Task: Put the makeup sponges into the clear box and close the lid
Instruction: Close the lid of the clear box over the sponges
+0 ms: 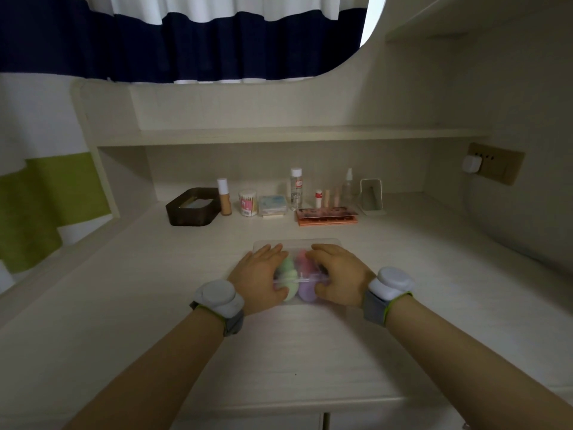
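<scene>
With my left hand (259, 276) and right hand (336, 276) pressing the clear box (297, 245), fingers loosely curled, uneven pressure risked leaving sponges (305, 293) pinched under its lid.

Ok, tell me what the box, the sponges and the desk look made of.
Clear box: glossy transparent plastic, likely; the contents show through.
Sponges: matte pastel foam, seemingly; rounded, no shine.
Desk: pale wood or laminate, fine grain lines; which one is unclear.

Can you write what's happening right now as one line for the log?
stage: closing lid | left hand: pressing on clear box | right hand: pressing on it | makeup sponges: inside | latch: cannot tell
</scene>
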`<state>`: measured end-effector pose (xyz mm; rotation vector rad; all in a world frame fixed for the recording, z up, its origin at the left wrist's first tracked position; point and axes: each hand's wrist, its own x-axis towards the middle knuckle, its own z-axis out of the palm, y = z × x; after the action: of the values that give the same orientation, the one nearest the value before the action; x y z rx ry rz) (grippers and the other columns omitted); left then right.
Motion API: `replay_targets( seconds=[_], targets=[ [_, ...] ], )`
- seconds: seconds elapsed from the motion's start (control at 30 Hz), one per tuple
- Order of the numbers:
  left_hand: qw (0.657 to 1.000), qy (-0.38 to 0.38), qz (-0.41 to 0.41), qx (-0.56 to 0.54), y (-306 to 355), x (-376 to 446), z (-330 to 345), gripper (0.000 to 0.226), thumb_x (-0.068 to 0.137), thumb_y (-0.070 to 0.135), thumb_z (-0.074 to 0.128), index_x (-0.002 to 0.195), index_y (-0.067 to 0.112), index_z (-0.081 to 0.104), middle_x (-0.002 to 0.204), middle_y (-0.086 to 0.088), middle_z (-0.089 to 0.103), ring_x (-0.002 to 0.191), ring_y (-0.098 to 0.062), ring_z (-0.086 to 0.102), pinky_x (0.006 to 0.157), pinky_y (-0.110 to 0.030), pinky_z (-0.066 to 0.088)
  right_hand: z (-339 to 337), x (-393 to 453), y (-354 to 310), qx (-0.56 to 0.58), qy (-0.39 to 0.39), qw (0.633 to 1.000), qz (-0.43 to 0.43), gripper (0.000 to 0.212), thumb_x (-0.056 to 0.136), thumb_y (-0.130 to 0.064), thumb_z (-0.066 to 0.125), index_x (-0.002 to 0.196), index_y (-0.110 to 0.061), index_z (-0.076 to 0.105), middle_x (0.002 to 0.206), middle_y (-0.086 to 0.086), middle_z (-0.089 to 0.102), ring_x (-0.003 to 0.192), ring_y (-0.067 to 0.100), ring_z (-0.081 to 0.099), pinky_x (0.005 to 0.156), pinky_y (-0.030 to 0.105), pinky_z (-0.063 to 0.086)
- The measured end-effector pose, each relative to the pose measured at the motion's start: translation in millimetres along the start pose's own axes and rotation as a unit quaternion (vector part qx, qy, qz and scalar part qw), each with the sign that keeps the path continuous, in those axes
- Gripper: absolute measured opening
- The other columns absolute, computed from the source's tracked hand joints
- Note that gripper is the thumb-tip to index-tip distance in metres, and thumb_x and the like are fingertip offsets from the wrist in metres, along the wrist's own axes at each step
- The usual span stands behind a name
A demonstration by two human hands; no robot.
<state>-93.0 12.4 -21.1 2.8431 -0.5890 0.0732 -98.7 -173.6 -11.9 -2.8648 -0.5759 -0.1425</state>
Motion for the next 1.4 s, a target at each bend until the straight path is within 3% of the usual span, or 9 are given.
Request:
replay_targets(
  seconds=[0.47,0.6,0.73,1.4],
  targets=[
    [1.0,0.02,-0.021,-0.006,-15,21,2,0.08,0.068,0.042,0.038,0.144,0.019,0.024,0.158,-0.002,0.016,0.146,-0.02,0.014,0.121,-0.04,0.008,6,25,13,0.029,0.021,0.999,0.026,0.062,0.081,-0.025,0.063,0.139,-0.012,0.042,0.147,0.011,0.039,0.14,0.025,0.031,0.113,0.029,0.026],
    [0.999,0.041,-0.033,0.007,-19,27,4,0.065,0.085,0.032,0.05,0.144,0.019,0.026,0.157,-0.001,0.019,0.146,-0.019,0.016,0.121,-0.042,0.007,9,34,17,0.036,0.041,0.998,0.035,0.053,0.081,-0.025,0.062,0.13,-0.01,0.05,0.132,0.01,0.05,0.125,0.029,0.044,0.102,0.031,0.037],
    [0.997,0.058,-0.05,0.013,-21,33,4,0.06,0.088,0.027,0.051,0.143,0.018,0.029,0.156,-0.001,0.022,0.145,-0.019,0.019,0.121,-0.043,0.008,11,42,19,0.032,0.064,0.996,0.044,0.043,0.081,-0.025,0.061,0.121,-0.012,0.055,0.125,0.008,0.053,0.118,0.029,0.047,0.095,0.032,0.04],
    [0.987,0.136,-0.081,-0.018,-37,53,7,0.051,0.086,0.013,0.05,0.137,0.012,0.04,0.15,-0.006,0.036,0.14,-0.022,0.031,0.119,-0.04,0.016,19,85,21,0.047,0.084,0.993,0.064,0.036,0.084,-0.026,0.059,0.117,-0.012,0.054,0.127,0.007,0.052,0.121,0.027,0.043,0.094,0.035,0.042]
  ],
)
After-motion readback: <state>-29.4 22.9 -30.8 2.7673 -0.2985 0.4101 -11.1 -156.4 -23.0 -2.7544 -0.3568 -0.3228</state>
